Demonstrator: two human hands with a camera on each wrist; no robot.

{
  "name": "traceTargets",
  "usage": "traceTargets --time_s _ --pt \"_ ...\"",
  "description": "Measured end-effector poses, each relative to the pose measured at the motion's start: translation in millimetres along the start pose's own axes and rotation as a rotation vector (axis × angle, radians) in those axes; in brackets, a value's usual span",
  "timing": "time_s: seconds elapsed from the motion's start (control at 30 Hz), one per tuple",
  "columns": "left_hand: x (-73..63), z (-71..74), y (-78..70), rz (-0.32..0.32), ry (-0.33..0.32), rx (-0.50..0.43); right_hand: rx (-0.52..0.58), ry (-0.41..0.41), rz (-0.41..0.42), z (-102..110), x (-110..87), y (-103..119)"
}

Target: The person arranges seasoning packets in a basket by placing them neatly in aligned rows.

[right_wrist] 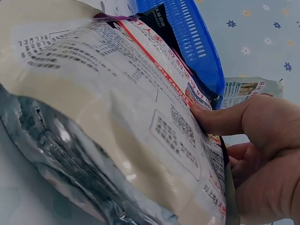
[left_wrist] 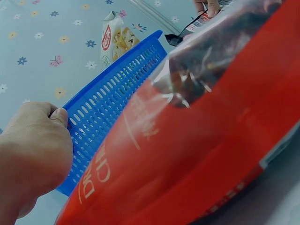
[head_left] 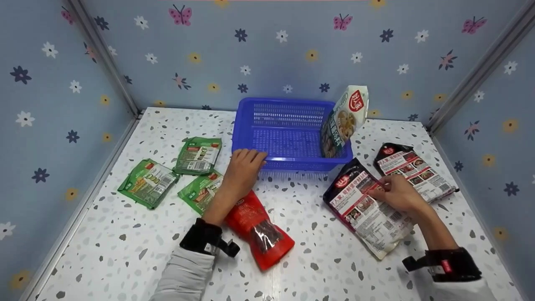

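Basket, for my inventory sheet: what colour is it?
The basket is blue; the head view shows it best.

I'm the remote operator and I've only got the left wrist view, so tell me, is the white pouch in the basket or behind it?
Observer: The head view shows the white pouch standing inside the basket.
Operator: Anything on the left side of the table?
Observer: Yes, three green packets.
Operator: What's printed lower on the black-topped pouch in the right hand?
Observer: A square code shows there in the right wrist view.
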State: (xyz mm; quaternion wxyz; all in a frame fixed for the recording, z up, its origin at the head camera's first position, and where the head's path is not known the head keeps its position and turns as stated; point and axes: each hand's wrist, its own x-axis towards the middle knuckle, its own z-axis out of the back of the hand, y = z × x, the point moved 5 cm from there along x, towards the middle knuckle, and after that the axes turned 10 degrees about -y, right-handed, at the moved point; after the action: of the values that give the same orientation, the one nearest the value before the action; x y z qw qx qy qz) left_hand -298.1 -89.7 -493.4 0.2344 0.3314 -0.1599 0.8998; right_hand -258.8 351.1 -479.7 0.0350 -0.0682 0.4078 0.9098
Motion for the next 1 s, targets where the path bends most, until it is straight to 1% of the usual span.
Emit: traceTargets --time_s 0.1,0.17,0.33,0.47,0.6,0.8,0.9,1.0 --pt "0.0 0.2 -0.4 0.001 0.003 -0.006 0.001 0.012 -0.001 -1.5 -5.0 1.8" --pt "0.1 -0.1 -0.7 0.002 0.012 -0.009 -0.009 0.023 0.013 -1.8 -8.1 2.9" --pt "0.6 -0.7 -1.0 0.011 0.028 -0.019 -0.016 0.061 0.086 -0.9 -15.2 5.0" --pt "1.1 0.1 -0.1 0.022 0.030 -0.030 -0.016 0.070 0.130 0.8 -20.7 9.5" --pt "1.3 0.2 1.3 0.032 0.036 -0.036 0.007 0.056 0.142 -0.3 -25.7 19.7" --pt "0.5 -0.6 1.2 0.028 0.054 -0.028 0.072 0.026 0.170 -8.9 -32.2 43.7" --pt "0.8 -0.7 0.8 0.026 0.054 -0.015 0.116 -0.014 0.198 -14.0 -32.2 56.6" --pt "1.6 -0.7 0.1 0.026 0.054 -0.020 0.170 -0.079 0.224 -18.1 -30.7 69.2"
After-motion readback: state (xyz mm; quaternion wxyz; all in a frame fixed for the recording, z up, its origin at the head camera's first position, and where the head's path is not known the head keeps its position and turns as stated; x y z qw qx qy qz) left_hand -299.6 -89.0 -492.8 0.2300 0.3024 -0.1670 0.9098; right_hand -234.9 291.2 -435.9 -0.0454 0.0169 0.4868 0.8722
